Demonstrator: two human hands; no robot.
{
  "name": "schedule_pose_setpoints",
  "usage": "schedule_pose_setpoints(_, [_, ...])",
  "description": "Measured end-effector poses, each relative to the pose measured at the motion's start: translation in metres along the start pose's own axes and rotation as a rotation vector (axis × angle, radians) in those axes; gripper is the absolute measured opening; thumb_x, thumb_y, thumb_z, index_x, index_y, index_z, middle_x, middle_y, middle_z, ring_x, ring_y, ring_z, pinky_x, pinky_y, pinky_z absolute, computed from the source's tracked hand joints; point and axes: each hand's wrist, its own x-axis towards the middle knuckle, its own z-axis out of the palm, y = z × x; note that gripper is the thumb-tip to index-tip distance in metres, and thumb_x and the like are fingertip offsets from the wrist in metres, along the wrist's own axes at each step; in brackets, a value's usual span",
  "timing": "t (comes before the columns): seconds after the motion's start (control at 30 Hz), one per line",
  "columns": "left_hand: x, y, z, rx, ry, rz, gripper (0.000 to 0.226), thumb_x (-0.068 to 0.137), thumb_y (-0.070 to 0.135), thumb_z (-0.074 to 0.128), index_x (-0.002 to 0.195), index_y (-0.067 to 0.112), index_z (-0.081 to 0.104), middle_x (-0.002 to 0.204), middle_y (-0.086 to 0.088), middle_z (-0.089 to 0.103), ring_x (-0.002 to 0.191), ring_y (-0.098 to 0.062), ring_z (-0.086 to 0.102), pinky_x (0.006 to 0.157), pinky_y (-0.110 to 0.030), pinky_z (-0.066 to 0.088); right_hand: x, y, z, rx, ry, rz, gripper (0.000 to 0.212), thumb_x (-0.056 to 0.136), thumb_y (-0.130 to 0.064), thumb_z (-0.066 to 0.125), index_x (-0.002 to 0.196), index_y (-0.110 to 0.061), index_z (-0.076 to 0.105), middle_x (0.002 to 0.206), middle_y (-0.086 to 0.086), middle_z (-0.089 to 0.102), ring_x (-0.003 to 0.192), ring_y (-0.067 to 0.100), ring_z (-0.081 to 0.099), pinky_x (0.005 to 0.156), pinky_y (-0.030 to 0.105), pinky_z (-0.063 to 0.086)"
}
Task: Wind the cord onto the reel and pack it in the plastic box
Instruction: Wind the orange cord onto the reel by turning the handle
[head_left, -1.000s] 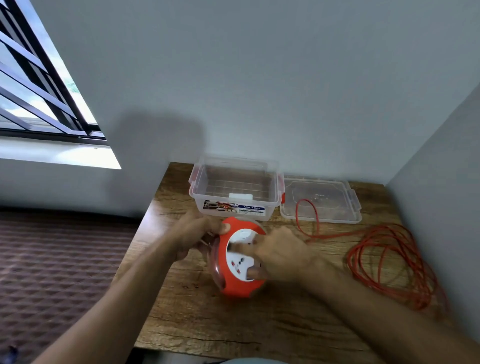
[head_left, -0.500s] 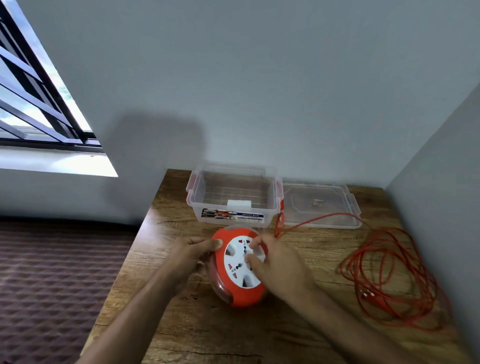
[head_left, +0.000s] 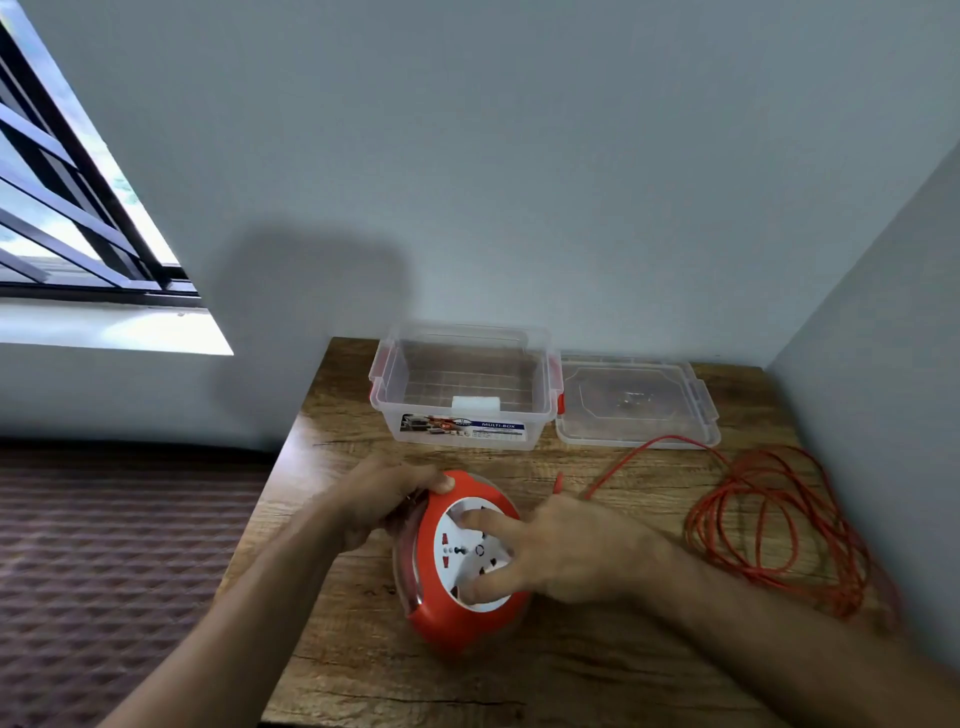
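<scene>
An orange cord reel (head_left: 441, 621) with a white socket face stands tilted on the wooden table (head_left: 363, 675). My left hand (head_left: 384, 499) grips its upper left rim. My right hand (head_left: 550, 553) presses fingers onto the white socket face. Loose orange cord (head_left: 769, 525) lies in a heap of loops at the right, and one strand runs from it toward my right hand. The clear plastic box (head_left: 462, 431) with red clips stands open behind the reel.
The box's clear lid (head_left: 634, 410) lies flat to the right of the box. Walls close the table at the back and right. The table's left edge drops to a patterned floor (head_left: 114, 561). A barred window (head_left: 62, 208) is at the far left.
My right fingers have turned on the reel's white face, from its top right to across its middle. The cord strand has dropped lower and the loops have shifted. The camera tilted slightly.
</scene>
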Motion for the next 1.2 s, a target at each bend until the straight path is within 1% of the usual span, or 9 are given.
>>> schedule_pose_setpoints(0.07, [0.001, 0.002, -0.002, 0.008, -0.041, 0.004, 0.038, 0.083, 0.025, 0.077, 0.109, -0.002, 0.072, 0.101, -0.025, 0.078, 0.1, -0.048, 0.072, 0.093, -0.06, 0.054, 0.001, 0.003, 0.001, -0.041, -0.03, -0.021, 0.054, 0.098, -0.017, 0.056, 0.142, -0.042, 0.035, 0.162, 0.019, 0.012, 0.051, 0.017, 0.039, 0.037, 0.024, 0.038])
schedule_pose_setpoints(0.27, [0.004, 0.009, -0.002, 0.081, -0.09, 0.035, 0.04, 0.083, 0.031, 0.078, 0.107, 0.0, 0.074, 0.098, -0.017, 0.08, 0.094, -0.035, 0.077, 0.088, -0.05, 0.06, 0.004, 0.005, 0.002, -0.092, -0.054, -0.015, 0.058, 0.094, -0.024, 0.065, 0.141, -0.039, 0.033, 0.153, 0.025, 0.029, 0.052, 0.024, 0.046, 0.04, 0.031, 0.052])
schedule_pose_setpoints(0.47, [0.001, 0.005, -0.001, 0.076, -0.035, 0.074, 0.037, 0.085, 0.026, 0.076, 0.088, -0.011, 0.072, 0.082, -0.016, 0.076, 0.073, -0.022, 0.069, 0.065, -0.03, 0.052, 0.011, 0.009, 0.018, -0.106, 0.006, 0.085, 0.062, 0.095, -0.043, 0.057, 0.146, -0.039, 0.021, 0.134, 0.024, 0.051, 0.055, 0.021, 0.048, 0.042, 0.028, 0.047])
schedule_pose_setpoints(0.6, [-0.002, 0.0, 0.0, -0.021, -0.012, 0.106, 0.015, 0.089, 0.018, 0.073, 0.082, 0.006, 0.079, 0.081, -0.006, 0.08, 0.068, -0.019, 0.074, 0.057, -0.028, 0.058, 0.014, 0.003, 0.031, 0.068, 0.221, 0.468, 0.066, 0.087, -0.066, 0.041, 0.144, -0.036, 0.026, 0.104, 0.008, 0.071, 0.077, 0.027, 0.067, 0.061, 0.032, 0.053])
schedule_pose_setpoints(0.83, [0.0, -0.002, 0.003, -0.055, 0.022, 0.156, 0.011, 0.09, 0.019, 0.073, 0.087, 0.012, 0.081, 0.084, -0.005, 0.082, 0.072, -0.019, 0.078, 0.056, -0.029, 0.061, 0.028, -0.022, 0.028, 0.63, 0.361, 0.907, 0.066, 0.075, -0.069, 0.056, 0.131, -0.039, 0.037, 0.109, -0.002, 0.07, 0.093, 0.021, 0.068, 0.072, 0.033, 0.055])
schedule_pose_setpoints(0.9, [0.0, -0.006, 0.003, -0.067, 0.037, 0.131, 0.018, 0.09, 0.021, 0.072, 0.077, 0.011, 0.079, 0.077, -0.004, 0.08, 0.072, -0.02, 0.076, 0.059, -0.03, 0.058, 0.025, -0.018, 0.029, 0.833, 0.361, 0.883, 0.052, 0.082, -0.062, 0.059, 0.127, -0.039, 0.043, 0.106, -0.004, 0.07, 0.088, 0.013, 0.069, 0.065, 0.03, 0.059])
schedule_pose_setpoints(1.0, [0.002, -0.013, -0.001, -0.107, 0.077, 0.071, 0.022, 0.091, 0.024, 0.07, 0.075, 0.011, 0.077, 0.075, -0.004, 0.078, 0.078, -0.023, 0.072, 0.066, -0.032, 0.055, 0.016, -0.001, 0.036, 0.933, 0.621, 0.909, 0.013, 0.101, -0.025, 0.053, 0.111, -0.029, 0.061, 0.087, -0.01, 0.07, 0.075, 0.003, 0.067, 0.058, 0.018, 0.053])
schedule_pose_setpoints(1.1, [0.002, -0.017, -0.008, -0.127, 0.091, 0.058, 0.022, 0.091, 0.023, 0.069, 0.077, 0.007, 0.076, 0.083, -0.014, 0.076, 0.083, -0.03, 0.069, 0.07, -0.035, 0.052, 0.001, 0.018, 0.041, 0.855, 0.753, 0.976, 0.041, 0.093, 0.007, 0.051, 0.11, -0.027, 0.067, 0.101, -0.009, 0.069, 0.093, 0.0, 0.064, 0.072, 0.02, 0.051])
schedule_pose_setpoints(1.2, [0.002, -0.018, -0.011, -0.102, 0.078, 0.072, 0.025, 0.091, 0.021, 0.069, 0.075, 0.003, 0.074, 0.092, -0.032, 0.073, 0.081, -0.031, 0.068, 0.069, -0.035, 0.051, -0.004, 0.027, 0.036, 0.753, 0.396, 0.832, 0.073, 0.083, 0.013, 0.055, 0.14, -0.033, 0.052, 0.147, -0.008, 0.048, 0.135, 0.011, 0.042, 0.103, 0.03, 0.045])
